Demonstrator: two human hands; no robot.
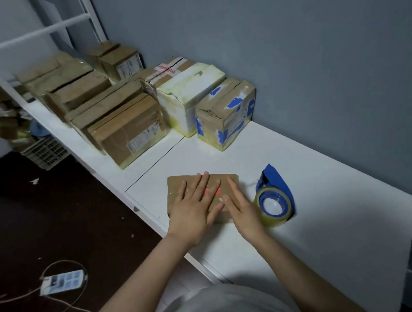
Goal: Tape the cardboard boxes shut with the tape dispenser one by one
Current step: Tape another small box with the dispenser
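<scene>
Head view: the camera looks down on a white counter (332,192), with both hands near its front edge.
Left hand (193,203): open and flat, fingers straight and spread, the palm pressing on top of the flat box (177,184); it grips nothing.
Right hand (241,208): also flat, fingers straight and close together, lying along the right part of the flat box, just beside the left hand.
Flat box: directly under both hands. They probably press it to hold the flaps down or to rub tape on, but I cannot tell which.
Tape dispenser (274,202): just right of the right hand and not touched, blue with a clear roll. It is likely set there within easy reach.
Other boxes (125,129): well beyond the hands, up and to the left along the wall, packed close together.
</scene>
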